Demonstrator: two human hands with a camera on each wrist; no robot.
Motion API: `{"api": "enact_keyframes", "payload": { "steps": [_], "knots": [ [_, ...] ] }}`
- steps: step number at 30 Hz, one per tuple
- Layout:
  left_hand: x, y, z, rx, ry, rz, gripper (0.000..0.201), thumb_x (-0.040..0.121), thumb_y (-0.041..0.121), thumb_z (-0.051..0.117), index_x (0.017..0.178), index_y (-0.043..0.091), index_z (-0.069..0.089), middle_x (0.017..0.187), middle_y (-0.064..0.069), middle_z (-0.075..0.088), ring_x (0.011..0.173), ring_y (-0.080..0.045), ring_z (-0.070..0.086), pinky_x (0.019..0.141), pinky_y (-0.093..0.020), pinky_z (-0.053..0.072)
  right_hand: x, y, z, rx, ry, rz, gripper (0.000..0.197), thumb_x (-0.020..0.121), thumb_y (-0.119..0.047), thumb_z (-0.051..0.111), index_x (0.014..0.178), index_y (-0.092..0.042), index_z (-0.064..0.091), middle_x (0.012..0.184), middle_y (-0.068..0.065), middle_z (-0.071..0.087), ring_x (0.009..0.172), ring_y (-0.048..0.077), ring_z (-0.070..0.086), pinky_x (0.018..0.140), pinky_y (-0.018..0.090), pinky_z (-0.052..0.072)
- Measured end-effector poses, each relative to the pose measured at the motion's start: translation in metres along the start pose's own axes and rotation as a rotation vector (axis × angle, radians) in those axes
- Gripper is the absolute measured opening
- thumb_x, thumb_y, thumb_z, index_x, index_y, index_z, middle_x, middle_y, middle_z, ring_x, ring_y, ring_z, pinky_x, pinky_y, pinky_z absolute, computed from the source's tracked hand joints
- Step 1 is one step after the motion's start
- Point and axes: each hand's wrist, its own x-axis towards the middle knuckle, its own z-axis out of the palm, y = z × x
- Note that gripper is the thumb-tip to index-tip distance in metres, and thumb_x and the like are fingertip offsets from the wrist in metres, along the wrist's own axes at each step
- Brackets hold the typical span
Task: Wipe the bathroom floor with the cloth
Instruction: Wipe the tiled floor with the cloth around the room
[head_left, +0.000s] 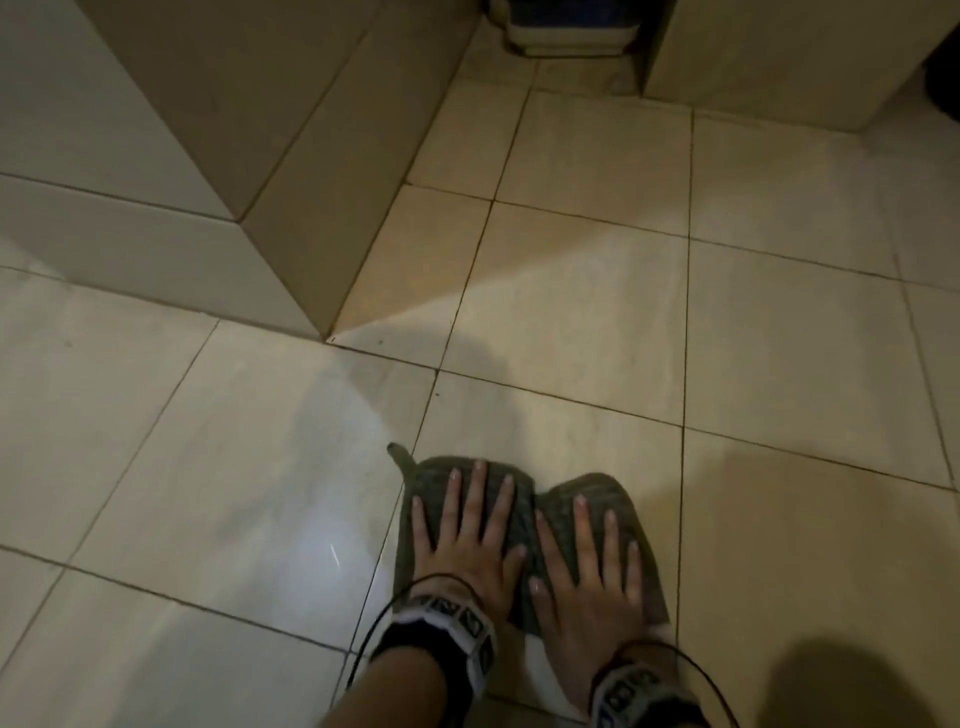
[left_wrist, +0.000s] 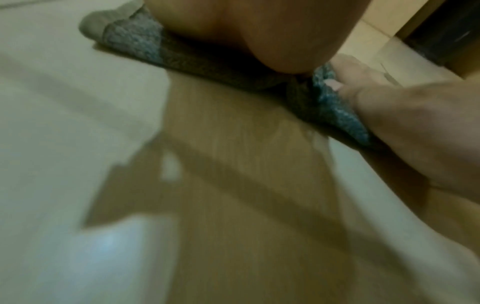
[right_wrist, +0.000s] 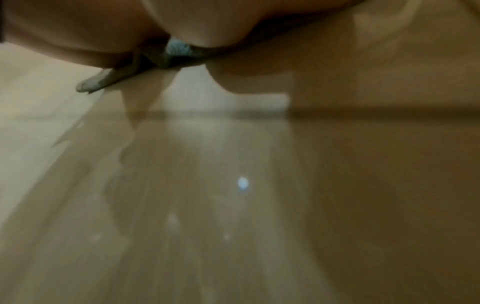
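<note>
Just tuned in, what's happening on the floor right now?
A person is wiping the tiled bathroom floor by hand. Both hands lie flat, side by side, on a dark grey cloth: the left hand on its left half, the right hand on its right half, fingers spread and pressing down. The cloth bunches up slightly between them.

The head view looks steeply down on the tiled floor (head_left: 571, 312) from above, facing forward. Both wrist views sit low, almost skimming the floor, very near the cloth (left_wrist: 207, 67). All three share the cloth and surrounding tiles.
</note>
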Motion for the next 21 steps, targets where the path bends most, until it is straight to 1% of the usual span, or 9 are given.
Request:
{"api": "enact_keyframes", "payload": {
  "steps": [2,3,5,7,10,13,16,19,21],
  "knots": [
    [0.044,-0.012,-0.024,0.014,-0.006,-0.059,0.067,0.098,0.058,0.014,0.15,0.038,-0.023,0.154,0.004,-0.039,0.147,-0.024,-0.025,0.112,-0.058,-0.018,0.046,-0.006,-0.014,-0.029,0.071,0.008,0.062,0.1,-0.055,0.013,0.156,-0.034,0.0,0.164,0.008,0.004,0.146,0.038,0.012,0.115,0.051,0.004],
    [0.065,-0.016,-0.036,-0.004,-0.017,-0.123,0.066,0.099,0.058,0.013,0.146,0.039,-0.03,0.151,0.006,-0.042,0.145,-0.021,-0.03,0.112,-0.055,-0.021,0.072,-0.011,-0.024,-0.048,0.093,-0.001,0.061,0.099,-0.055,0.011,0.153,-0.037,-0.012,0.163,0.008,-0.01,0.148,0.037,0.0,0.117,0.052,-0.001],
    [0.099,-0.027,-0.053,-0.017,0.018,-0.184,0.064,0.101,0.057,0.013,0.147,0.039,-0.028,0.154,0.009,-0.038,0.146,-0.018,-0.028,0.113,-0.052,-0.02,0.12,-0.021,-0.038,-0.035,0.079,-0.002,0.061,0.099,-0.057,0.009,0.146,-0.041,-0.028,0.156,0.004,-0.035,0.146,0.034,-0.025,0.117,0.052,-0.015],
    [0.115,-0.037,-0.058,-0.035,0.051,-0.216,0.064,0.101,0.055,0.012,0.15,0.038,-0.024,0.157,0.011,-0.033,0.147,-0.016,-0.026,0.114,-0.051,-0.019,0.146,-0.03,-0.049,-0.096,0.039,-0.005,0.062,0.099,-0.057,0.01,0.148,-0.042,-0.025,0.155,0.001,-0.037,0.144,0.032,-0.03,0.115,0.051,-0.019],
    [0.101,-0.032,-0.054,-0.032,0.072,-0.249,0.064,0.101,0.054,0.011,0.151,0.034,-0.024,0.157,0.01,-0.032,0.147,-0.015,-0.025,0.114,-0.047,-0.021,0.142,-0.029,-0.044,-0.155,0.04,-0.058,0.062,0.097,-0.058,0.006,0.151,-0.039,-0.018,0.159,0.004,-0.03,0.146,0.034,-0.023,0.116,0.051,-0.016],
    [0.045,-0.025,-0.023,-0.051,0.116,-0.277,0.067,0.101,0.054,0.013,0.152,0.03,-0.023,0.159,0.004,-0.03,0.149,-0.02,-0.02,0.114,-0.048,-0.019,0.101,-0.017,-0.031,-0.175,0.063,-0.206,0.066,0.096,-0.058,0.009,0.156,-0.034,0.01,0.164,0.01,0.001,0.148,0.039,0.008,0.116,0.054,0.004],
    [-0.04,-0.013,0.016,-0.086,0.07,-0.349,0.067,0.098,0.056,0.017,0.155,0.021,0.024,0.163,-0.004,0.018,0.149,-0.026,0.016,0.116,-0.05,0.003,0.037,-0.003,-0.013,-0.194,-0.006,-0.292,0.063,0.098,-0.056,0.013,0.153,-0.029,0.028,0.161,0.012,0.021,0.142,0.039,0.029,0.111,0.054,0.019],
    [-0.1,0.003,0.048,-0.153,0.048,-0.385,0.071,0.095,0.061,0.011,0.152,0.021,0.029,0.161,0.0,0.022,0.151,-0.019,0.006,0.116,-0.048,0.007,-0.006,0.001,-0.001,-0.21,-0.066,-0.395,0.068,0.088,-0.06,0.037,0.15,-0.031,0.036,0.16,0.01,0.025,0.139,0.038,0.034,0.112,0.052,0.018],
    [-0.106,0.006,0.051,-0.213,0.043,-0.405,0.071,0.095,0.06,0.008,0.151,0.021,0.029,0.16,0.001,0.026,0.152,-0.017,0.003,0.117,-0.049,0.006,-0.002,-0.005,-0.005,-0.196,-0.114,-0.449,0.078,0.079,-0.062,0.045,0.15,-0.031,0.037,0.16,0.007,0.027,0.14,0.036,0.035,0.111,0.052,0.021]
  ]
}}
